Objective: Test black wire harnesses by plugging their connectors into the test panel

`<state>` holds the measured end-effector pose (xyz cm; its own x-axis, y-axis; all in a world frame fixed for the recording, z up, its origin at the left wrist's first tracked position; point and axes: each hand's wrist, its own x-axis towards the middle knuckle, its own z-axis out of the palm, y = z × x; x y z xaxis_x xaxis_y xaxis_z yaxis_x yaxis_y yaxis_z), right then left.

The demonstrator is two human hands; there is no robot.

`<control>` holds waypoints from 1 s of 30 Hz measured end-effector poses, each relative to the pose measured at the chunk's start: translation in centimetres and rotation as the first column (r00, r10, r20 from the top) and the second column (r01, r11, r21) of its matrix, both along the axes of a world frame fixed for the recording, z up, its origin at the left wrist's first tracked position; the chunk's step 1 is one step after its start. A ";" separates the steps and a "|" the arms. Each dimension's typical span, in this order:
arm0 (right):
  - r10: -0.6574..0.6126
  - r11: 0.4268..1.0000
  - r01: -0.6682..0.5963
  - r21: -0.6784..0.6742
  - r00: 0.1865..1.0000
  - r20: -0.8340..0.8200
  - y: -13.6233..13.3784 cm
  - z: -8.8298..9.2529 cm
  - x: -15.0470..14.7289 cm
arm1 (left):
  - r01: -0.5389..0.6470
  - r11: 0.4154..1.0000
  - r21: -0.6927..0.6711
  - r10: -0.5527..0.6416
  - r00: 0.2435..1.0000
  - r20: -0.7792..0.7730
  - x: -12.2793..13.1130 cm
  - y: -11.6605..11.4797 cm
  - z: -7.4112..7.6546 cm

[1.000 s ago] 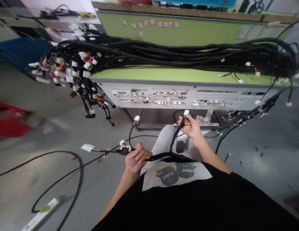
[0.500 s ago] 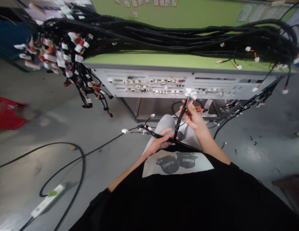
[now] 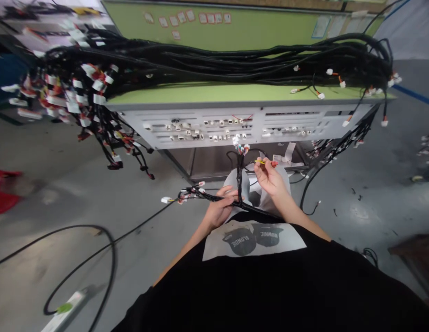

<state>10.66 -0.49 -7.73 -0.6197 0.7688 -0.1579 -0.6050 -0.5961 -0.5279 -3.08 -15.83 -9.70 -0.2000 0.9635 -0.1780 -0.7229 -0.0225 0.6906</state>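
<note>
Left grip [image 3: 219,210] closed round black taped wire harness [image 3: 257,210]; right grip [image 3: 268,179] pinching thin yellow wire [image 3: 259,161] near red plastic connector [image 3: 274,164], apparently unmated.

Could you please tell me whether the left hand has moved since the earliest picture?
Yes, the left hand has moved to the right, judged against the white panel.

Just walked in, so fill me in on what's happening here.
A person's left hand holds a black wiring harness near its fork, while the right hand pinches a yellow wire beside a red connector. One branch ends in white connectors. Behind, a thick bundle of black cables lies on a green bench.
</note>
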 end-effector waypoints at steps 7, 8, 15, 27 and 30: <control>0.202 0.959 -0.186 -0.214 0.978 0.054 3.8 -1.6 -4.2 | 0.274 0.961 0.033 -0.271 0.960 -0.067 -1.0 2.0 0.2; 0.282 0.938 -0.256 -0.231 0.955 0.088 4.7 -2.0 -5.1 | 0.287 0.957 0.035 -0.284 0.956 -0.076 -1.3 2.5 0.2; 0.512 0.852 -0.459 -0.253 0.831 0.217 8.4 -4.0 -12.3 | 0.147 0.989 0.035 -0.141 0.982 -0.125 -3.6 5.5 -1.4; 0.628 0.757 -0.601 -0.257 0.777 0.036 10.4 -2.1 -14.7 | 0.248 0.968 0.041 -0.220 0.917 -0.333 -7.2 10.8 -1.9; 0.545 0.814 -0.505 -0.287 0.835 0.077 11.0 -2.6 -15.1 | 0.236 0.971 0.048 -0.205 0.916 -0.344 -7.4 11.1 -2.4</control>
